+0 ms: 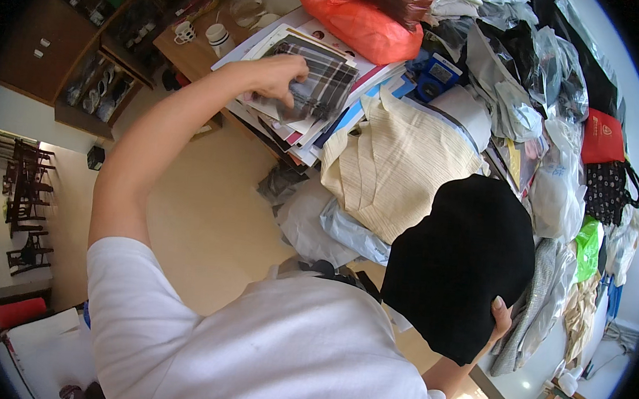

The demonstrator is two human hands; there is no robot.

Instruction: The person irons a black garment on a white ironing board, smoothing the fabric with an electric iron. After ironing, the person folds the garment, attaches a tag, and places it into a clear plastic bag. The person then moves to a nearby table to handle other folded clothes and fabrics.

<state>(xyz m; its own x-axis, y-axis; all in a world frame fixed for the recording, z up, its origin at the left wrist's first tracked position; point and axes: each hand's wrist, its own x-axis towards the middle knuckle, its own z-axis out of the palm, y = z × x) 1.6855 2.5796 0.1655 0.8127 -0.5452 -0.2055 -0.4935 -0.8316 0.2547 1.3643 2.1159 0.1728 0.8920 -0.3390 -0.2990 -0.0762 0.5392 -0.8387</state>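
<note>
My left hand [277, 78] reaches out over a stack of papers and flat packets. Its curled fingers and thumb grip a folded dark plaid cloth [326, 89] lying on top of that stack. Close to my body on the right, my right hand [501, 320] supports a folded black cloth [463, 261] from its lower right edge. The thumb shows on the front of the black cloth, while the other fingers are mostly hidden behind it. Between the hands, a cream ribbed cloth [404, 157] drapes over the pile's near edge.
A red plastic bag [361, 24] sits behind the stack. Clear and grey bags [558, 75], a red pouch [603, 136] and a green bag [587, 248] crowd the right side. Two cups [218, 38] stand on a wooden surface at far left. Plastic bags [311, 214] hang below the cream cloth.
</note>
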